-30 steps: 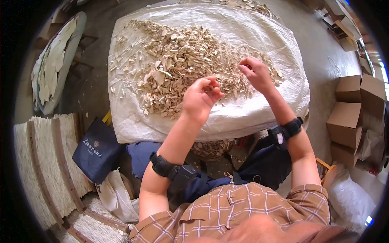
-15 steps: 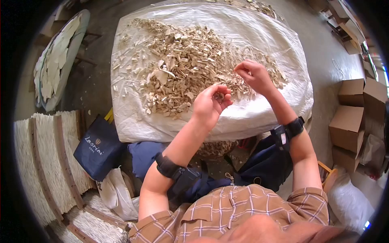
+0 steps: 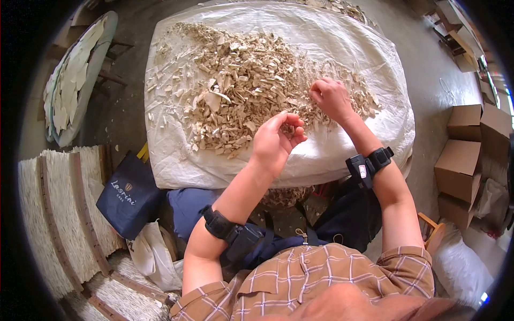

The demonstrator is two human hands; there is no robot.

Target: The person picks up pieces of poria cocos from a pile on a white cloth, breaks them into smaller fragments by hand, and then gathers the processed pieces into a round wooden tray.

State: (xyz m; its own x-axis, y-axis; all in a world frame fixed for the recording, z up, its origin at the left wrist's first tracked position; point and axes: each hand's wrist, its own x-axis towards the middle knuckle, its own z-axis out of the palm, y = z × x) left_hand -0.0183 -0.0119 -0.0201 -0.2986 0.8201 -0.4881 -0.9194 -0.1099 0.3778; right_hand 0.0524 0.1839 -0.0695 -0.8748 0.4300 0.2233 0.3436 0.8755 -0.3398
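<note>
A heap of dried, pale beige chips and flakes (image 3: 235,80) is spread over the white cloth (image 3: 364,48) on the table. My left hand (image 3: 274,140) is cupped palm up at the heap's near edge, fingers curled round a few small greyish-brown chips (image 3: 289,130). To its right, my right hand (image 3: 331,99) hovers palm down over thinly scattered flakes, with its fingertips pinched together. Whatever lies between those fingertips is hidden. Among the heap, a larger pale flake (image 3: 212,100) stands out.
An oval tray with large pale sheets (image 3: 75,80) stands at the far left. Below it are stacked ridged white layers (image 3: 64,214) and a dark blue bag (image 3: 128,198). Open cardboard boxes (image 3: 460,155) and a plastic sack (image 3: 460,262) are on the right.
My right hand has turned palm down and dipped toward the scattered flakes, its forearm swinging slightly left. My left hand stays nearly in place, still curled round its chips.
</note>
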